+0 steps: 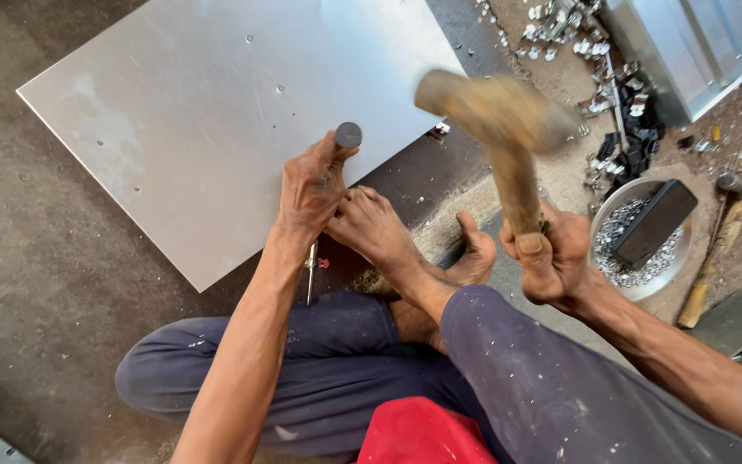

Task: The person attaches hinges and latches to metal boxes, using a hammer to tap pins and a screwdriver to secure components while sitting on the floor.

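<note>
My left hand (311, 189) grips a steel punch (348, 135) whose round flat top shows above my fingers; it stands upright at the near edge of a large sheet of grey metal (199, 112) lying on the floor. My right hand (551, 253) is closed on the wooden handle of a hammer (495, 116), raised and blurred, its head to the right of the punch. I sit on the floor in dark trousers. My bare foot (375, 228) presses down by the sheet's edge next to my left hand.
A round metal bowl (611, 215) of small silvery pieces with a dark block in it sits at the right. Beside it lies a second wooden-handled hammer (714, 249). Metal scraps (620, 103) litter the ground near a sheet-metal box (689, 43). A thin rod (311, 271) lies under my wrist.
</note>
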